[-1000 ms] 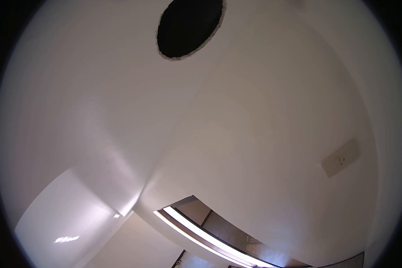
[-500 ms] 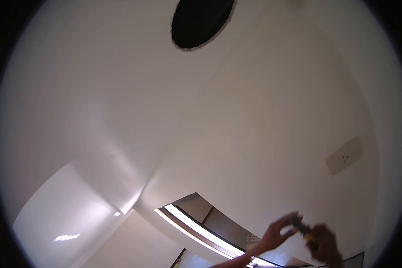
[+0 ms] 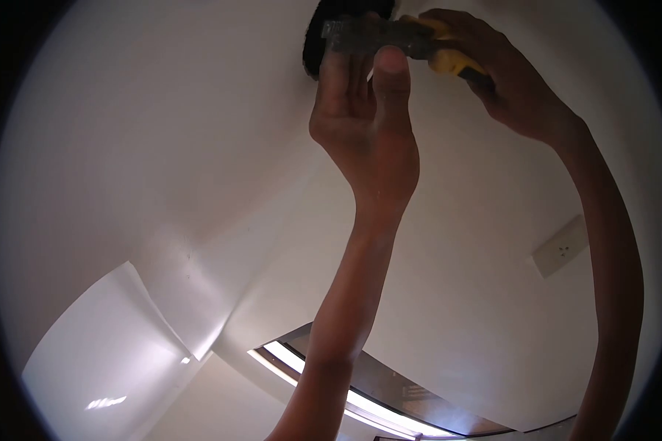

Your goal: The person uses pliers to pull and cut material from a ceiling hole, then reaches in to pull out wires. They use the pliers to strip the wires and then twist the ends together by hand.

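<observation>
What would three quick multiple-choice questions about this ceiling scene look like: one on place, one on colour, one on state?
1. Where are the hands?
A. Raised at the round hole in the ceiling
B. Down at the doorway
C. On the wall plate

2. What colour is the tool's handle?
A. Red
B. Yellow
C. Green

3. What is the right hand doing?
A. Hanging open
B. Gripping the tool
C. Pressing flat on the ceiling

Answers: 1 A, the left hand and right hand reach the hole. 2 B, the tool shows yellow. 3 B, its fingers wrap the handle.
</observation>
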The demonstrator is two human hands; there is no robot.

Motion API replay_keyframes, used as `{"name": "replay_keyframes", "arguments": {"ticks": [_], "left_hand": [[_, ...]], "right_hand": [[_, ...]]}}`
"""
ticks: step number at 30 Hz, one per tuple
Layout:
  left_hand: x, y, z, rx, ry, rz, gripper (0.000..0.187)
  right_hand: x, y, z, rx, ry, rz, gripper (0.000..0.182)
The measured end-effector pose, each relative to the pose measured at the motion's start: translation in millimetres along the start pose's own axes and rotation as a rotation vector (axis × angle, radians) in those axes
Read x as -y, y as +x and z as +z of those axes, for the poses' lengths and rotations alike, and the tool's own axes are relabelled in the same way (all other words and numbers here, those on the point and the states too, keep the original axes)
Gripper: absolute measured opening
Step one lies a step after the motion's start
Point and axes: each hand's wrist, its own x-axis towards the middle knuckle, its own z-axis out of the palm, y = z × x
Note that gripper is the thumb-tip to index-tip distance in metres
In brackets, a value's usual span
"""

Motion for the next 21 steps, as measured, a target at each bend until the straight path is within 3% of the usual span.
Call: {"name": "replay_keyframes", "arguments": {"ticks": [2,5,7,16,21], "left_hand": [[1,5,2,-0.047,-0.099,0.004,0.03],[1,9,2,-0.082,-0.043,0.031,0.027],[-1,8,1,-0.129,-0.026,0.002,0.025],[-11,0,5,-0.241,-0.068,-0.101,0.023],[-8,-1,4,-0.218,-0.08,-0.053,0.025]], "right_hand": [[-1,12,-5,-0.038,0.002,0.002,0.021],[-11,18,-12,0.074,-0.12,-0.122,0.03],[-14,15,-4,0.097,0.059,0.018,0.057],[-10,11,8,0.084,-0.033,-0.019,0.052],[-11,14,9,0.101,-0.022,0.005,0.052]]}}
